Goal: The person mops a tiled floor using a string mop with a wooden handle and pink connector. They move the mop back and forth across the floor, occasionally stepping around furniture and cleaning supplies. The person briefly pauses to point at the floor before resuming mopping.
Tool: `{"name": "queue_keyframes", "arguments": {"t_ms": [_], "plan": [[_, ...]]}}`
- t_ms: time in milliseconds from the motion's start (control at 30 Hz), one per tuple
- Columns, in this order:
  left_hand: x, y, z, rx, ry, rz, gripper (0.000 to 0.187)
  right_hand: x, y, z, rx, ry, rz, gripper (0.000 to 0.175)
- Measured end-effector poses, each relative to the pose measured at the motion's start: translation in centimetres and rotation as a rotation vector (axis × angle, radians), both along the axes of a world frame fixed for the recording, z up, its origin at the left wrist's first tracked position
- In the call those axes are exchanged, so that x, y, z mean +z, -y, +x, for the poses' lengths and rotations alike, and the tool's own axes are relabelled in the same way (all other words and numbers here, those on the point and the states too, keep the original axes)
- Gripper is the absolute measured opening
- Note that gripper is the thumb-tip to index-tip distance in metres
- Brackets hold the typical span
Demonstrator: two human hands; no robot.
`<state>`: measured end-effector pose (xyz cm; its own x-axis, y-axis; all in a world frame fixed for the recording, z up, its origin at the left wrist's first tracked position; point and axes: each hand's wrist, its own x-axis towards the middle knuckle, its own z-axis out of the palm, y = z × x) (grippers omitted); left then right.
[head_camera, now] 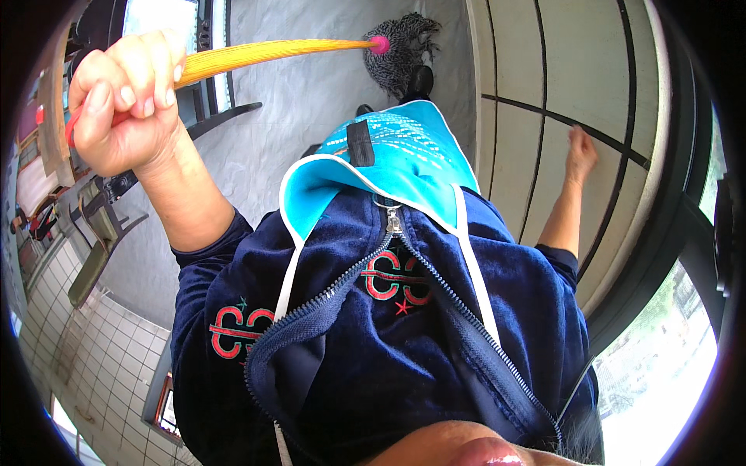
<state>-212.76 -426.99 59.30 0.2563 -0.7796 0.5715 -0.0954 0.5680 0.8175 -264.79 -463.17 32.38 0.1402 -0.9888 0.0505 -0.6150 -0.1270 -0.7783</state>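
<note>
My left hand (125,99) is closed around the upper end of a mop's yellow wood-grained handle (274,51), at the upper left. Something red, perhaps a hanging loop, shows beside its fingers. The handle runs right to a pink socket (380,45) and a shaggy grey-and-black mop head (396,58), which lies on the floor close to a black shoe (421,81). Away from the mop, my right hand (581,156) hangs out to the right over pale floor tiles, its fingers drawn together and holding nothing visible. A bright blue apron (408,140) covers my front.
Smooth grey floor (280,128) borders large pale tiles (518,151) with dark joints. At the left stand a chair or stool with an olive seat (93,274) and dark curved furniture legs (227,119). Dark frames with bright glass panes (658,361) line the right edge.
</note>
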Motion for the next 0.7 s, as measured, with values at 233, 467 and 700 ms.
{"name": "queue_keyframes", "arguments": {"t_ms": [233, 467, 700], "plan": [[-0.1, -1.9, -1.6, -0.231, 0.078, -0.010, 0.011, -1.8, -8.6, 17.7, 0.927, -0.235, 0.178, 0.026], [-0.5, -3.2, -4.8, -0.308, 0.114, -0.107, 0.010, 2.7, -17.5, 27.0, 1.201, -0.140, 0.016, 0.069], [-1.3, -1.9, -5.7, -0.174, 0.180, -0.108, 0.016, -1.9, -19.4, 34.1, 1.339, 0.237, -0.022, 0.043]]}}
